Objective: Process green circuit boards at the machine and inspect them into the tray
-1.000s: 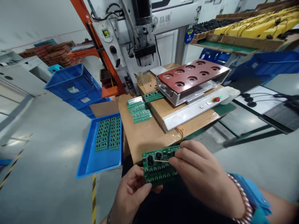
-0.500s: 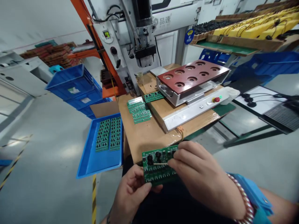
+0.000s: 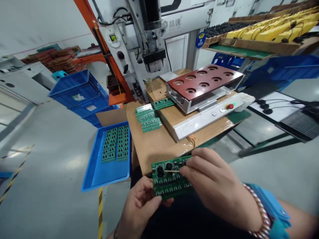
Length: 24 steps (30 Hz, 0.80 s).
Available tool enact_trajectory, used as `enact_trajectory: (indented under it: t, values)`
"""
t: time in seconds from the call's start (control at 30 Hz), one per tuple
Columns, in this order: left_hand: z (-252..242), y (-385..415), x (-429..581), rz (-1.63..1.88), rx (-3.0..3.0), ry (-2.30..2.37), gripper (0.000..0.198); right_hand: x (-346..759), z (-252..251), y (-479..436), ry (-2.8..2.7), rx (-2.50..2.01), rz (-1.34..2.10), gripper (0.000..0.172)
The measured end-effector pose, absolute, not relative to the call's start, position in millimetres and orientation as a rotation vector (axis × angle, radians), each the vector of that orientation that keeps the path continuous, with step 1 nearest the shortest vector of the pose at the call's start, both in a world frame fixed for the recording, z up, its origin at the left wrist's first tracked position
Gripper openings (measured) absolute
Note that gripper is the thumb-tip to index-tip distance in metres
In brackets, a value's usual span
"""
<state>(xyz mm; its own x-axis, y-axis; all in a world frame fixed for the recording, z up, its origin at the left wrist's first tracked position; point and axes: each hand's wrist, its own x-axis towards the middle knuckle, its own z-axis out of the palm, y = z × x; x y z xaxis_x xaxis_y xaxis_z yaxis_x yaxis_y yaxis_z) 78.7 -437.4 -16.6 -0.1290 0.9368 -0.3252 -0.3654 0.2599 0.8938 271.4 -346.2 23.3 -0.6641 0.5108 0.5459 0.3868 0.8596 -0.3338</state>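
My left hand [image 3: 141, 204] grips the lower left edge of a green circuit board [image 3: 171, 186] that carries black round components. My right hand [image 3: 211, 181] lies over the board's right side. Pinched in its fingers is a thin wooden stick [image 3: 171, 171], whose tip reaches across the board near the black components. The fingers hide the board's right end. A beaded bracelet [image 3: 260, 210] circles my right wrist, beside a blue sleeve cuff [image 3: 267, 205].
A blue tray [image 3: 104, 176] holds rows of green boards at left. The cardboard-covered bench [image 3: 159, 149] bears more boards and a metal fixture with a red holed plate [image 3: 204, 81]. A machine head [image 3: 152, 56] stands behind, with stacked blue crates [image 3: 79, 89] to the left.
The board and stick stay almost in place in my hands. My right fingers have shifted slightly, and the whole view has drifted a little.
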Motion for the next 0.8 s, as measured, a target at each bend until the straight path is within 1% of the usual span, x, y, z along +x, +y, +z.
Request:
enact_trajectory:
  t: [0.6,0.8]
  values:
    - [-19.6,-439.4,79.9,1.268,0.662,1.151,0.007,269.4,24.3,-346.0,-2.364,-0.630,0.286,0.015]
    - [-24.8,-440.7,75.3,1.222,0.778,1.167,0.005,269.1,24.8,-346.9,-2.370,-0.619,0.281,0.016]
